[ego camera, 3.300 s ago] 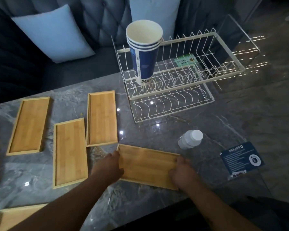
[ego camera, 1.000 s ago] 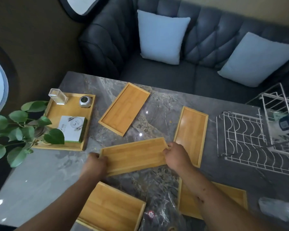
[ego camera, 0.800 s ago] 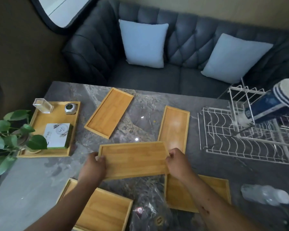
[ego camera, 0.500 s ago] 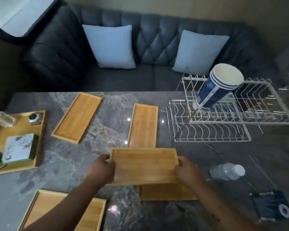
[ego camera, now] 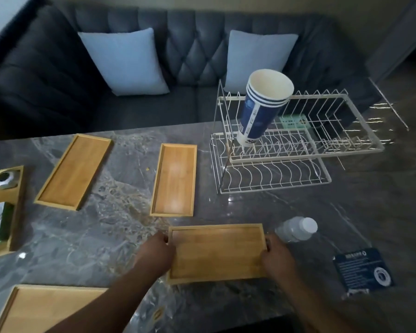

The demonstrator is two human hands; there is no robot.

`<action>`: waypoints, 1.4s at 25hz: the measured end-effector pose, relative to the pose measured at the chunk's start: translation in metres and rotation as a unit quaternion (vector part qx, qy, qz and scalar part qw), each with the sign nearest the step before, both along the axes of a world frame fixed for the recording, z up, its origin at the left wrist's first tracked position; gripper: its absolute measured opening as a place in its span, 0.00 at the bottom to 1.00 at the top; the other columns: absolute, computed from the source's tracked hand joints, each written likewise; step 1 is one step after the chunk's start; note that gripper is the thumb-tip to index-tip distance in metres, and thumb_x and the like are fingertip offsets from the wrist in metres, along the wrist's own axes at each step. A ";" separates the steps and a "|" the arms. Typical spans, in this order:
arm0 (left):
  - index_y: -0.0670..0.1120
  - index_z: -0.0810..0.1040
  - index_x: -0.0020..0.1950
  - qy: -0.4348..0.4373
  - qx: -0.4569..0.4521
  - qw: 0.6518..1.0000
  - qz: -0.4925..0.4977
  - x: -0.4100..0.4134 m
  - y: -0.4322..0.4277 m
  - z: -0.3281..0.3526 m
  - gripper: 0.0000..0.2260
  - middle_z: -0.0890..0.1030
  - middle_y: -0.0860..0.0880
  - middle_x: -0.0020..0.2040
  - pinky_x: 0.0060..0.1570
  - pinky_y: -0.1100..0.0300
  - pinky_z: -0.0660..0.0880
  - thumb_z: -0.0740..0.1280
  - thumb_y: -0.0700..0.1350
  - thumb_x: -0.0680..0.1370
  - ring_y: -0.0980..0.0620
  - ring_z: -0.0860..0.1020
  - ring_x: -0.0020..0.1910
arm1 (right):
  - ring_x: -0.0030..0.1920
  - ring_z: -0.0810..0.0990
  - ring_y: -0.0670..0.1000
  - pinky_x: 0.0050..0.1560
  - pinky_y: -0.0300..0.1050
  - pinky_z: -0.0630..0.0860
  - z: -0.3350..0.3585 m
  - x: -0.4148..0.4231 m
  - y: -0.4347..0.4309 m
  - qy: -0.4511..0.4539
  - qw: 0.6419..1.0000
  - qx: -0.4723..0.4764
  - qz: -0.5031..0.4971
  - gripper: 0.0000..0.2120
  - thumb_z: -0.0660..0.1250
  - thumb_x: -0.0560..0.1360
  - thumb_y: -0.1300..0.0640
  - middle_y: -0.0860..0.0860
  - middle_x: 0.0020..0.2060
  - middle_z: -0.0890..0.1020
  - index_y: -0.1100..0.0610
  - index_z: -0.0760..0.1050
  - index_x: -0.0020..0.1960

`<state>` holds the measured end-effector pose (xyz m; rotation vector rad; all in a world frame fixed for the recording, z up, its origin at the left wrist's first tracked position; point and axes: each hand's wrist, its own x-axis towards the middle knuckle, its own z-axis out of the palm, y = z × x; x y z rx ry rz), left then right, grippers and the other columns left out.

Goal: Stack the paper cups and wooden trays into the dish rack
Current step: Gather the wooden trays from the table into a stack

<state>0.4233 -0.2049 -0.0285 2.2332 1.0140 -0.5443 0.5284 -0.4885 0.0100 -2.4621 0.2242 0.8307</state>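
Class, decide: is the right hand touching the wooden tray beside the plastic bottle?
Touching. The head view shows the right hand gripping the wooden tray at its right end, thumb on the rim.

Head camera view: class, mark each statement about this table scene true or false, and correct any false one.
1. The left hand and the right hand grip opposite short ends of one wooden tray. True.
2. The stack of paper cups lies flat on the table. False: it leans, mouth up, in the upper tier of the dish rack.
3. A plastic bottle lies on its side just right of the held tray. True.
4. One tray already sits in the dish rack. False: the dish rack holds no tray.
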 end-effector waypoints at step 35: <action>0.47 0.73 0.66 -0.008 -0.076 0.995 0.067 0.001 0.014 -0.023 0.22 0.82 0.46 0.55 0.49 0.52 0.79 0.68 0.50 0.73 0.47 0.81 0.49 | 0.57 0.78 0.58 0.58 0.53 0.77 -0.021 0.000 0.008 -0.016 0.994 -0.088 0.065 0.18 0.59 0.76 0.59 0.56 0.58 0.79 0.55 0.70 0.66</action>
